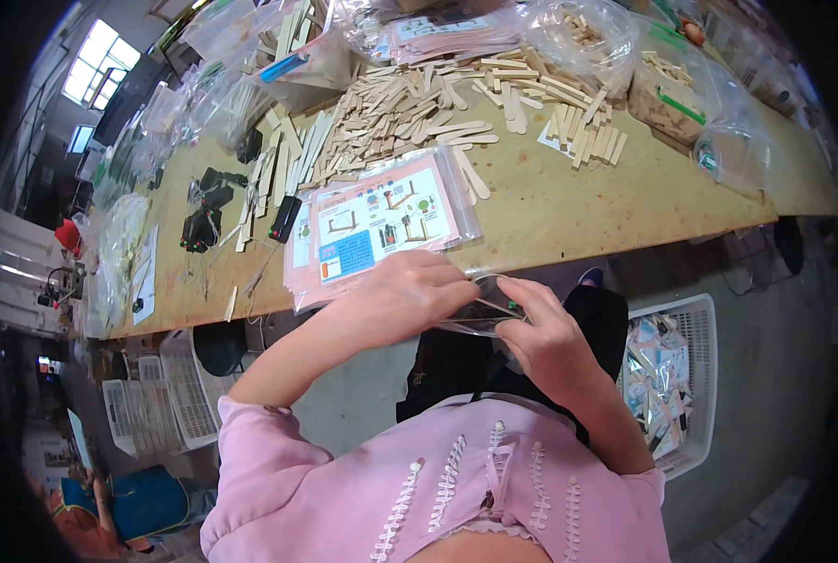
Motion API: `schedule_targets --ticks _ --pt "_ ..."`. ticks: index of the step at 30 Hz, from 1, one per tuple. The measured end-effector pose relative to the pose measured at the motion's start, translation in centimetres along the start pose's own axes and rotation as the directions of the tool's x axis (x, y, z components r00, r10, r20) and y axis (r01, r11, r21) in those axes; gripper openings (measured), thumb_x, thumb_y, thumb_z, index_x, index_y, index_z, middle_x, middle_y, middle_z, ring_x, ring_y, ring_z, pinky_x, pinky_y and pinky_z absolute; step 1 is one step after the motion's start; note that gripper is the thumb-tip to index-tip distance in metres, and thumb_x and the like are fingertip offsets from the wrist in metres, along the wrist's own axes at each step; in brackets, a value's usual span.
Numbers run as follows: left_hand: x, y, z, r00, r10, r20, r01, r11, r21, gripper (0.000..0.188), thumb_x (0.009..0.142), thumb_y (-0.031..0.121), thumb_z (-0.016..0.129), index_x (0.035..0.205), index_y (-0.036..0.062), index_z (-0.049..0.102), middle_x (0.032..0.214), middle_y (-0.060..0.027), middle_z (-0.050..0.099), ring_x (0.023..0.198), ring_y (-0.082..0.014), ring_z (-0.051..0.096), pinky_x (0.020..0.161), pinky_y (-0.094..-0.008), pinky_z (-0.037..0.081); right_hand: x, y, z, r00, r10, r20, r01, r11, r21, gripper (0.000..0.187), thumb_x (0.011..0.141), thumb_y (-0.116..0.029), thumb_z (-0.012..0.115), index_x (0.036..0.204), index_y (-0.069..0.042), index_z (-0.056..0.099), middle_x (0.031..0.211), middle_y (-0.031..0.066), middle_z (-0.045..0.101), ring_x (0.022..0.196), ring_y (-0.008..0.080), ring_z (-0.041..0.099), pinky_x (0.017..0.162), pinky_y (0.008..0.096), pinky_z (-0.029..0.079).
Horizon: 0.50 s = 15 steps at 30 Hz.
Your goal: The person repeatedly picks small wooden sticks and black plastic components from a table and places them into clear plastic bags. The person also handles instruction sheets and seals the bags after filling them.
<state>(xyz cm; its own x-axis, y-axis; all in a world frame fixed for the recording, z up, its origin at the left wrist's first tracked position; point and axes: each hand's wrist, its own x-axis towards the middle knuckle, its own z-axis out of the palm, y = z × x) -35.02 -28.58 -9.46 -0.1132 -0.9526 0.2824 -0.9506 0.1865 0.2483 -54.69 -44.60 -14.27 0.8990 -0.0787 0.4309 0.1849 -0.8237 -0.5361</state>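
Note:
A clear plastic bag (475, 326) is between my two hands, just off the table's front edge. My right hand (548, 330) pinches it from the right, thumb below and fingers above. My left hand (421, 289) is closed at the bag's left side, its fingertips partly hidden. Something small and green shows by the right fingertips, too small to name. Just beyond my left hand lies a stack of printed instruction sheets (395, 211), some in clear bags. A black battery box (286, 218) rests at the stack's left edge.
Wooden craft sticks (381, 122) are heaped behind the sheets, with small wood strips (599, 141) to their right. More black battery boxes (200, 230) lie left. A white basket of filled bags (705, 375) stands at my right. Another person (86, 511) is at lower left.

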Motion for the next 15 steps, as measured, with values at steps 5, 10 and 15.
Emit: schedule_targets --ticks 5,10,15 --pt "3.1 -0.3 2.7 0.981 0.128 0.149 -0.111 0.986 -0.122 0.018 0.087 0.021 0.073 0.095 0.0064 0.066 0.078 -0.0080 0.063 0.076 -0.0290 0.067 0.070 -0.0415 0.055 -1.6 1.2 -0.3 0.996 0.089 0.014 -0.089 0.996 -0.013 0.014 0.076 0.003 0.077 0.089 0.002 0.073 0.133 0.0255 0.064 0.125 0.0425 0.062 0.102 0.0446 0.055" --pt "5.8 -8.2 1.0 0.958 -0.275 -0.081 0.254 0.945 -0.206 0.012 0.094 0.013 0.073 0.103 0.0053 0.073 0.093 -0.0130 0.073 0.083 -0.0270 0.072 0.076 -0.0351 0.057 -3.6 1.9 -1.5 0.983 0.181 0.016 -0.182 0.981 0.069 0.014 0.079 0.004 0.075 0.093 0.001 0.073 0.135 0.0266 0.063 0.127 0.0452 0.060 0.106 0.0467 0.051" --pt "5.6 -24.6 -0.7 0.707 -0.629 -0.324 0.662 0.750 -0.010 0.024 0.090 0.022 0.080 0.101 0.0020 0.073 0.090 -0.0132 0.077 0.081 -0.0253 0.074 0.077 -0.0366 0.057 -5.1 2.8 -1.1 0.976 0.216 -0.003 -0.215 0.971 0.101 0.011 0.081 0.003 0.072 0.090 0.000 0.067 0.141 0.0255 0.059 0.131 0.0436 0.056 0.107 0.0467 0.050"
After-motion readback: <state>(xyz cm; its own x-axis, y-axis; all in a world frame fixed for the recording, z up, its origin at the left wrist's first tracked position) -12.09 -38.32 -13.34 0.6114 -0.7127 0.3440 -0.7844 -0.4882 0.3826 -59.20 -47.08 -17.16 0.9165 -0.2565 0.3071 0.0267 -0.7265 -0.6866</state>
